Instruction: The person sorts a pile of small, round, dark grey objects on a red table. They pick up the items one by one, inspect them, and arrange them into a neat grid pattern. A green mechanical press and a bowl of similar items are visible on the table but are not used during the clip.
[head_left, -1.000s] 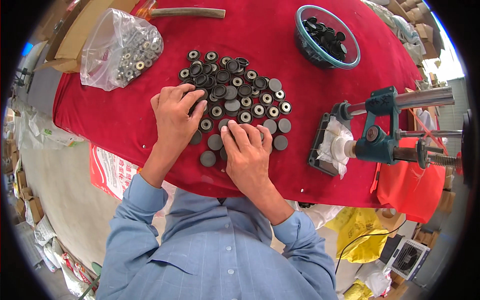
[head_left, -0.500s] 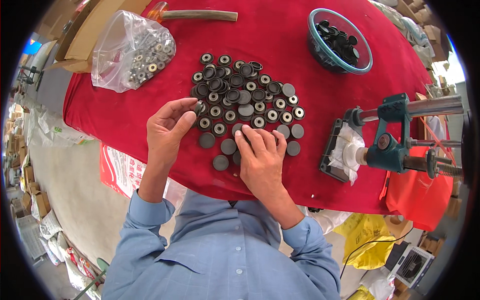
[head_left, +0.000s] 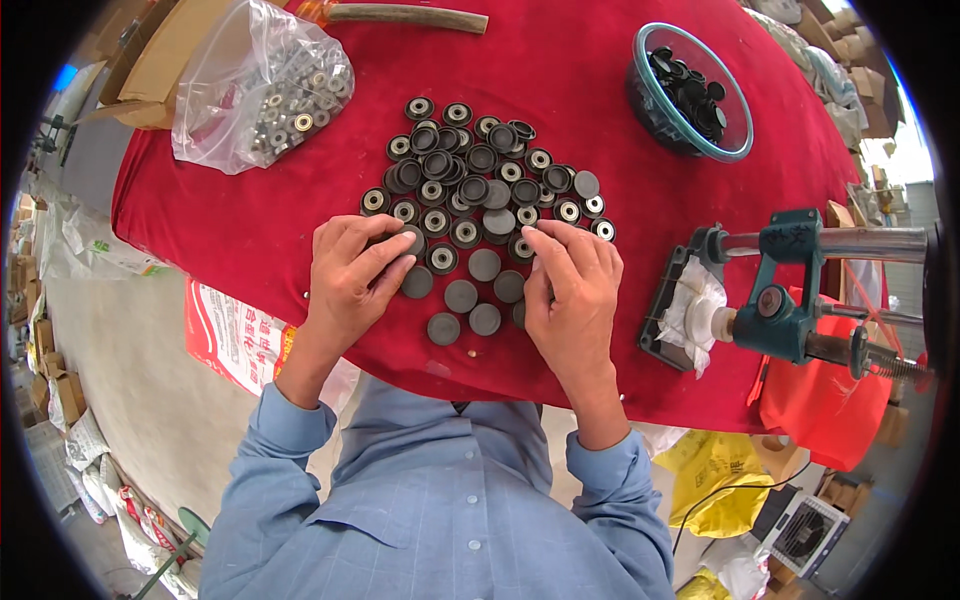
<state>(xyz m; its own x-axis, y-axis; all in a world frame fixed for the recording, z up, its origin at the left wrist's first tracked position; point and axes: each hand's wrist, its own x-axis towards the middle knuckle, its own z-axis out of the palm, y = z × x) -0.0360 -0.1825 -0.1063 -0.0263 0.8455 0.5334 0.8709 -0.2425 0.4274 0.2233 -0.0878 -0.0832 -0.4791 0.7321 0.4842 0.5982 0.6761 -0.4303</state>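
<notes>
Several small round dark discs (head_left: 480, 190) lie spread on a red cloth-covered table (head_left: 250, 230), some with a pale metal centre, some plain grey. My left hand (head_left: 352, 272) rests at the left edge of the group, its fingertips pinching one dark disc (head_left: 408, 242). My right hand (head_left: 572, 282) lies at the right edge, fingers curled down onto the discs there; what sits under its fingertips is hidden. Plain grey discs (head_left: 462, 296) lie between the two hands.
A clear plastic bag of small metal rings (head_left: 262, 92) lies at the back left beside cardboard. A blue-rimmed bowl of black parts (head_left: 690, 92) stands at the back right. A teal hand press (head_left: 785, 290) with a white rag is clamped at the right edge.
Both hands have shifted slightly apart on the pile; my left fingers have closed around one disc. The camera view has dropped and moved closer.
</notes>
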